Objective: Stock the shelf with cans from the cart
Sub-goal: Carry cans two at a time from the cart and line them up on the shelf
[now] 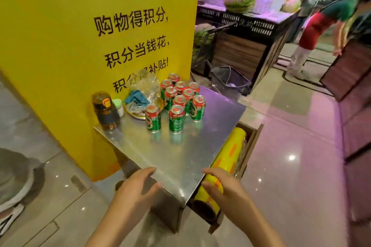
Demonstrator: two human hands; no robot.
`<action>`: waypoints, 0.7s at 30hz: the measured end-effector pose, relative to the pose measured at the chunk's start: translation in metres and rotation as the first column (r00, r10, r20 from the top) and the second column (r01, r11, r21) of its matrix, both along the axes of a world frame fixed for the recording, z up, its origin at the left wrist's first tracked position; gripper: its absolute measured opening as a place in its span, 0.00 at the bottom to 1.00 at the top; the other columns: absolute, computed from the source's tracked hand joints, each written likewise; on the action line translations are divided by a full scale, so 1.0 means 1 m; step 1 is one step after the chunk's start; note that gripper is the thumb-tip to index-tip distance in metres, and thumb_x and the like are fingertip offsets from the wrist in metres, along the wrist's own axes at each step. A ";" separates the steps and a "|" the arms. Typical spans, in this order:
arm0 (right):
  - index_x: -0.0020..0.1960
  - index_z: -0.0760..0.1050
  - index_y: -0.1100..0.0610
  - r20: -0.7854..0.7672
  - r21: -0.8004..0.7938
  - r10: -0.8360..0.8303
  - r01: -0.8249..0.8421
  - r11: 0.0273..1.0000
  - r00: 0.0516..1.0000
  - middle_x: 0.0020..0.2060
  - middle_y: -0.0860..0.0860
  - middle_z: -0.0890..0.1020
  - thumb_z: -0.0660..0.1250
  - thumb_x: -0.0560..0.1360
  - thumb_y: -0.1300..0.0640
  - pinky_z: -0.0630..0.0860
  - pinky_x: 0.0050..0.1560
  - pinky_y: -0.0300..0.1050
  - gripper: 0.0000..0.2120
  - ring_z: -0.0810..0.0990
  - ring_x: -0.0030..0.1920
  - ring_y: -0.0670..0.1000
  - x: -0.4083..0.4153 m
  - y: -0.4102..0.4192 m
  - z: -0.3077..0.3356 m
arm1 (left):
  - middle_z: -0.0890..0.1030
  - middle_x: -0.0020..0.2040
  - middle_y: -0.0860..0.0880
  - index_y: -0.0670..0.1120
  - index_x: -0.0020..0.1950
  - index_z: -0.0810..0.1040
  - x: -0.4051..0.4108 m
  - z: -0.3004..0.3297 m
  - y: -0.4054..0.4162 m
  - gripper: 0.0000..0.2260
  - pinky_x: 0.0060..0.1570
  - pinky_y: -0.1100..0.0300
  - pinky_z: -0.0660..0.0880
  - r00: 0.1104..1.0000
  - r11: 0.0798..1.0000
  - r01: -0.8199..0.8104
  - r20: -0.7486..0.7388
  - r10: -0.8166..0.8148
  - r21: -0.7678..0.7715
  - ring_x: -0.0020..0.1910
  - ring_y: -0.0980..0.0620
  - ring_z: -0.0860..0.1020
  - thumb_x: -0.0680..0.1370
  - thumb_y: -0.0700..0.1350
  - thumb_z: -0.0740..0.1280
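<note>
a: yellow pillar (pixel 80 46) behind, printed with black characters. steel table (pixel 180 156) set against it.
b: stock?
a: green cans (pixel 176 115) with red tops, upright, clustered at the table's far end. yellow film roll (pixel 226 158) lies in a box just beside the right edge. dark bottle (pixel 105 110) at the far left corner.
b: hands?
a: left hand (pixel 138 186) and right hand (pixel 220 184) hover by the near edge, fingers loosely curved, gripping nothing.

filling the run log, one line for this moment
hands: left, right open, empty | cans: upright on steel table | stage: reaching
</note>
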State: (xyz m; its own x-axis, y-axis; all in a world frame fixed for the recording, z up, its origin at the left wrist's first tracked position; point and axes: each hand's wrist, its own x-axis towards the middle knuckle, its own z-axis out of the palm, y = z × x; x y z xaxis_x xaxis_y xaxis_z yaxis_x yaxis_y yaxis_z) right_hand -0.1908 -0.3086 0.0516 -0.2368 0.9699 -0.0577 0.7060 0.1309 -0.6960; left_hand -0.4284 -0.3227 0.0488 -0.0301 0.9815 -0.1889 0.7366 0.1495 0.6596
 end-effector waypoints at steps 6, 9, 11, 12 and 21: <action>0.62 0.72 0.43 -0.025 -0.043 -0.033 0.032 0.999 0.999 0.58 0.36 0.74 0.63 0.77 0.48 0.68 0.60 0.35 0.14 0.71 0.59 0.37 0.049 0.067 -0.012 | 0.70 0.67 0.58 0.53 0.71 0.66 0.046 0.000 0.077 0.21 0.62 0.63 0.67 1.000 0.999 -0.006 -0.006 0.007 0.036 0.65 0.59 0.70 0.78 0.54 0.62; 0.60 0.69 0.39 -0.017 -0.136 -0.017 0.014 0.991 1.000 0.59 0.37 0.74 0.63 0.77 0.47 0.67 0.56 0.31 0.12 0.72 0.59 0.39 0.076 0.103 -0.023 | 0.71 0.64 0.60 0.52 0.69 0.68 0.072 0.000 0.106 0.19 0.57 0.76 0.63 0.997 0.997 -0.039 0.076 0.034 0.066 0.60 0.65 0.69 0.78 0.50 0.64; 0.57 0.67 0.35 -0.006 -0.159 0.017 -0.018 0.987 1.000 0.59 0.38 0.75 0.62 0.75 0.45 0.70 0.58 0.37 0.12 0.73 0.59 0.40 0.088 0.134 -0.030 | 0.72 0.64 0.59 0.51 0.69 0.69 0.086 -0.002 0.126 0.19 0.58 0.74 0.62 0.993 0.995 -0.083 0.085 0.078 0.061 0.60 0.64 0.69 0.78 0.49 0.64; 0.57 0.66 0.34 0.012 -0.165 0.043 -0.041 0.985 0.999 0.59 0.38 0.75 0.62 0.75 0.44 0.71 0.59 0.39 0.11 0.73 0.60 0.41 0.093 0.150 -0.033 | 0.72 0.66 0.58 0.52 0.70 0.68 0.092 -0.004 0.136 0.20 0.59 0.72 0.62 0.992 0.993 -0.105 0.081 0.101 0.048 0.61 0.63 0.69 0.78 0.50 0.64; 0.69 0.66 0.52 -0.015 -0.280 0.262 -0.256 0.925 0.965 0.66 0.47 0.73 0.65 0.77 0.50 0.66 0.58 0.37 0.22 0.70 0.64 0.45 0.107 0.297 -0.061 | 0.75 0.64 0.50 0.48 0.67 0.71 0.123 -0.038 0.203 0.20 0.62 0.59 0.69 0.882 0.891 -0.437 0.137 0.451 -0.120 0.62 0.52 0.73 0.76 0.47 0.68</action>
State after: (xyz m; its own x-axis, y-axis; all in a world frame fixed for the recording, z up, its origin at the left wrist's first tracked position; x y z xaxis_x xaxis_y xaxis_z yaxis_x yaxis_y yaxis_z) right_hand -0.0835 -0.0112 -0.0089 -0.4732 0.8193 -0.3237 0.6890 0.1152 -0.7155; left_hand -0.3053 -0.1202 0.0104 -0.4223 0.8526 -0.3078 0.4679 0.4959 0.7315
